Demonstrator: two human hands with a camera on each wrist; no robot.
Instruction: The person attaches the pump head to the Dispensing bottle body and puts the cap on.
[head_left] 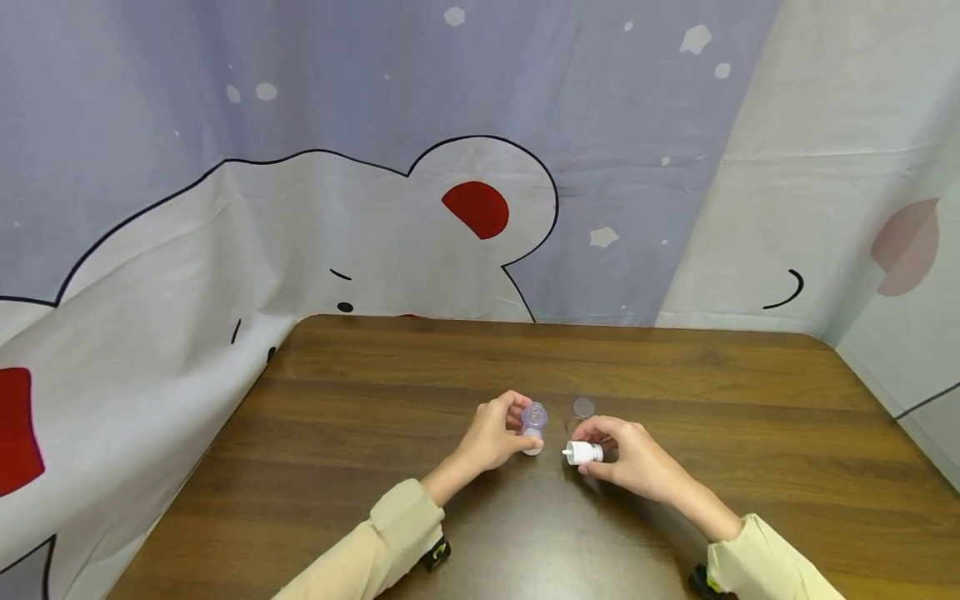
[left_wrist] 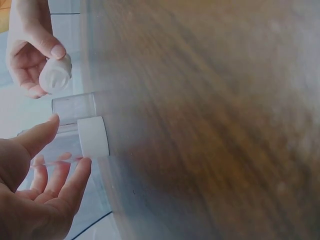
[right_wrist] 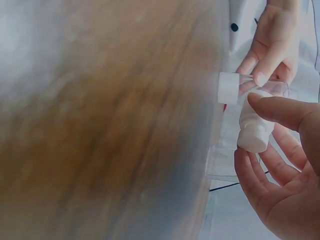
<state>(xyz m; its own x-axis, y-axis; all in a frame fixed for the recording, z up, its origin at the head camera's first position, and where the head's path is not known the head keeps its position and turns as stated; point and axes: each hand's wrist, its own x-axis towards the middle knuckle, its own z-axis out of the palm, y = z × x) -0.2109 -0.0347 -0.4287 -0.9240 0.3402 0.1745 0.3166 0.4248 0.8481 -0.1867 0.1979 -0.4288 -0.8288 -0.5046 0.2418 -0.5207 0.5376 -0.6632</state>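
Near the middle of the wooden table, my left hand (head_left: 491,435) holds a clear, purple-tinted container (head_left: 534,417) upright, its thumb and fingers on either side. At the container's lower end is a white cap-like base (left_wrist: 93,136), by the tabletop. My right hand (head_left: 636,461) pinches a small white bottle (head_left: 585,452) between thumb and fingers. The bottle lies sideways, its narrow tip pointing left toward the container. A gap separates the two. Just behind the right hand, a clear cylindrical cup (head_left: 582,407) stands on the table, partly hidden by the fingers in the head view.
The brown wooden table (head_left: 375,400) spreads around both hands. A printed curtain (head_left: 360,233) hangs along its back and left edges. Dark wrist straps (head_left: 437,553) show below both pale sleeves.
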